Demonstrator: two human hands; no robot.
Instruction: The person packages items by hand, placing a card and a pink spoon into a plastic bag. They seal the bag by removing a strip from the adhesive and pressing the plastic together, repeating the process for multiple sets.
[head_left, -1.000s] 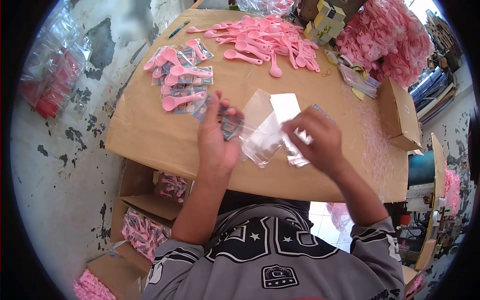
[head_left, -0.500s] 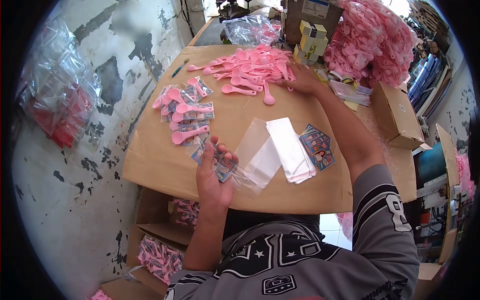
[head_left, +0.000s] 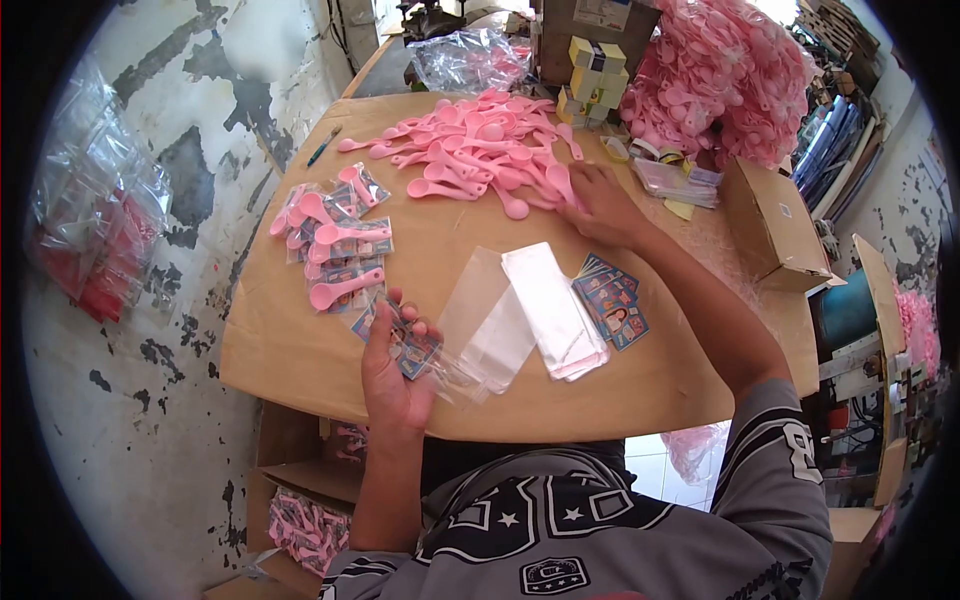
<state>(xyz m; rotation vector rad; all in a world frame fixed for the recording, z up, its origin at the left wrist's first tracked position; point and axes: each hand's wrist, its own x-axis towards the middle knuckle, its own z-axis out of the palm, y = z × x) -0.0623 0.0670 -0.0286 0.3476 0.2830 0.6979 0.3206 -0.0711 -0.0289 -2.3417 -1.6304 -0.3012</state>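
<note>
My left hand [head_left: 398, 375] is closed around a clear plastic bag with a printed card [head_left: 412, 356] inside; the bag's loose end [head_left: 462, 382] trails to the right. At the right edge of a heap of pink measuring spoons [head_left: 470, 140], my right hand [head_left: 608, 208] has its fingers on the handle of one pink spoon [head_left: 560, 180]. Part of that grip is hidden. Between my hands lie a stack of clear bags [head_left: 555, 310] and a fan of printed cards [head_left: 612, 305]. Bagged cards with pink spoons [head_left: 340, 245] overlap at the table's left.
A pen [head_left: 324, 146] lies near the left table edge. Small yellow boxes [head_left: 597, 75], a large bag of pink spoons [head_left: 715, 80] and a cardboard box [head_left: 775, 225] stand at the back and right. An open carton of packed spoons [head_left: 305, 530] sits below left.
My right hand has drawn back toward me from the heap, with a pink spoon at its fingers. My left hand still holds the bag with the card. The whole view has shifted slightly.
</note>
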